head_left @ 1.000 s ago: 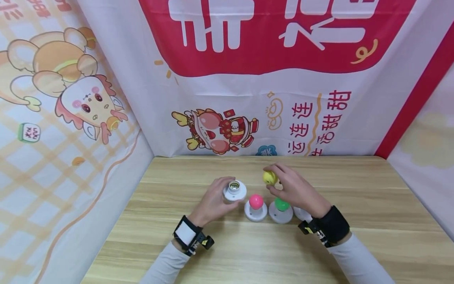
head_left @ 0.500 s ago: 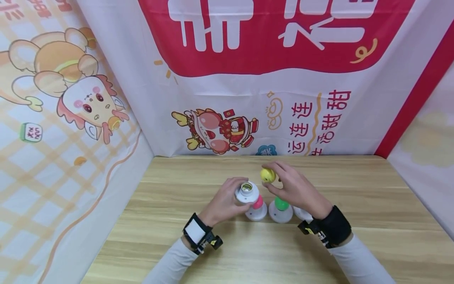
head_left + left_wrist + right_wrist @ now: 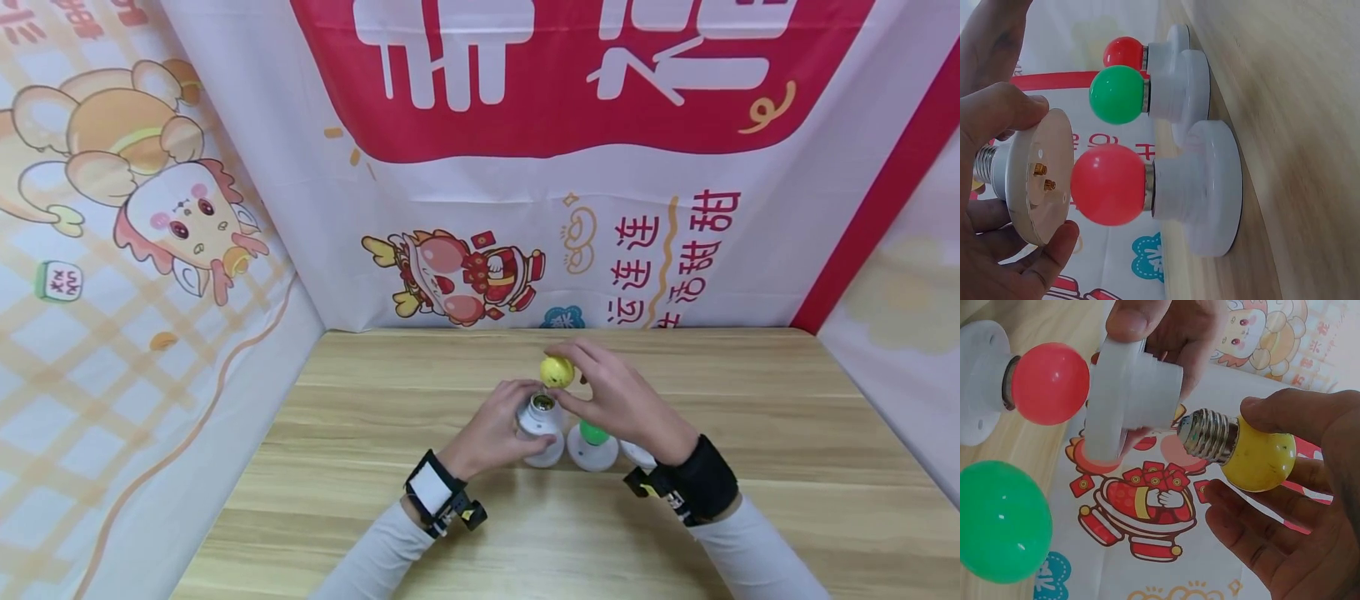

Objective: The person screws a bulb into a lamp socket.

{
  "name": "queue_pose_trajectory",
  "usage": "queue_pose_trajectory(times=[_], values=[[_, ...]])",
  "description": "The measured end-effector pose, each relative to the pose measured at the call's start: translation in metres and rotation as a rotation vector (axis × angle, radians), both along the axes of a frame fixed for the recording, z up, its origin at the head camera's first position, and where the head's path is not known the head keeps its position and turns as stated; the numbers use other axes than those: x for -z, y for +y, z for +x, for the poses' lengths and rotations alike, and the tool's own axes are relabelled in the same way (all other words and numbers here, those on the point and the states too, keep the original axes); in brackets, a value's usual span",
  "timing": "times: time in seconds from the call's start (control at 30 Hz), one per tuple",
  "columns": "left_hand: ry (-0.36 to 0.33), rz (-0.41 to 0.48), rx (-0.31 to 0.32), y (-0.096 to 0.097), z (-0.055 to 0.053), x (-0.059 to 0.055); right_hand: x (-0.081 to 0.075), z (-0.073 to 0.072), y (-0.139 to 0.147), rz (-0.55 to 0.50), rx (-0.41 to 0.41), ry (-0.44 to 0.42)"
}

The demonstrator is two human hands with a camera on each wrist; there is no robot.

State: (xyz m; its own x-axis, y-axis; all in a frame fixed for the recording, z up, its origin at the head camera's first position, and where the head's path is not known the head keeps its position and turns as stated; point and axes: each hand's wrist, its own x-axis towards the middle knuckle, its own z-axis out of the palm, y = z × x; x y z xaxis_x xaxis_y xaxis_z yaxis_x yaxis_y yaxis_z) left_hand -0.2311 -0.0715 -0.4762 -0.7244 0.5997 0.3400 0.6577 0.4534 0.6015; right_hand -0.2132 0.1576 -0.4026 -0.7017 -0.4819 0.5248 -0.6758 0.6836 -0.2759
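My left hand (image 3: pixel 487 429) grips a white lamp socket (image 3: pixel 531 423) by its round base, raised above the table. In the left wrist view, two brass screws (image 3: pixel 1044 177) show on its underside. My right hand (image 3: pixel 622 404) holds a yellow light bulb (image 3: pixel 556 372) between thumb and fingers. The bulb's metal screw base (image 3: pixel 1211 436) points at the socket's mouth; whether they touch I cannot tell. Under the raised socket stands a pinkish-red bulb (image 3: pixel 1109 185) in its own white socket (image 3: pixel 1210 187), hidden in the head view.
Beside it stand a green bulb (image 3: pixel 593 432) and a red bulb (image 3: pixel 1124 52), each in a white socket on the wooden table (image 3: pixel 360 400). My right hand and wrist partly cover the farthest one in the head view. A printed cloth (image 3: pixel 480 200) hangs behind the table.
My left hand has carried the socket rightward, over the pinkish-red bulb, and its mouth now tilts toward the yellow bulb. My right hand has shifted slightly left, bringing the bulb to the socket.
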Motion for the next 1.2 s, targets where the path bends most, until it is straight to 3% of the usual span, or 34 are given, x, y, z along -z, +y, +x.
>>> queue_pose_trajectory(times=[0.23, 0.5, 0.73, 1.2], values=[[0.039, -0.014, 0.002, 0.008, -0.001, 0.000, 0.006, -0.001, -0.001, -0.004, -0.054, -0.001], [0.022, -0.021, -0.001, 0.014, -0.001, -0.001, 0.010, -0.002, 0.003, 0.012, -0.105, -0.038], [0.027, -0.006, -0.008, 0.017, -0.002, 0.002, 0.012, 0.000, 0.007, 0.018, -0.100, -0.088], [0.003, 0.026, -0.014, 0.018, -0.002, 0.000, 0.010, 0.001, 0.008, 0.016, -0.042, -0.025]])
